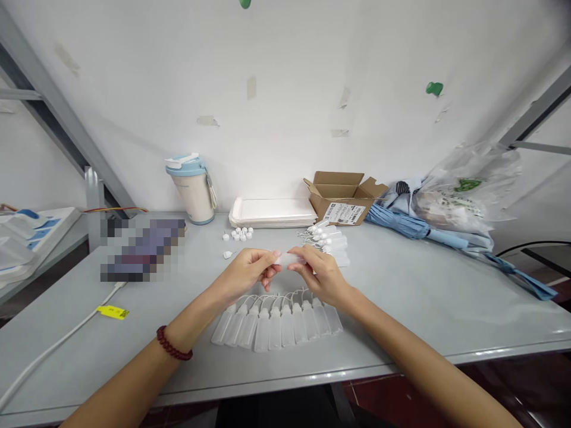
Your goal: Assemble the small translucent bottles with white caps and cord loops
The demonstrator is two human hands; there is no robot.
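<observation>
Between my two hands a small translucent plastic bottle (291,259) lies sideways above the table. My left hand (247,270) pinches its white end, with the fingers partly hiding it. Around the other end, the fingers of my right hand (325,276) are closed. Below my hands lies a fanned row of similar bottles (275,328) with thin white loops at their necks. Just beyond my right hand is another group of bottles (334,242) with white tops. A cluster of small white caps (241,233) stands beyond my left hand, and a single white piece (228,255) lies nearer it.
Along the wall stand a tumbler (194,193), a stack of white trays or boxes (274,211) and an open cardboard box (343,202). A folded blue umbrella (401,223) and a plastic bag (464,193) occupy the right. A white cable (66,330) crosses the left side.
</observation>
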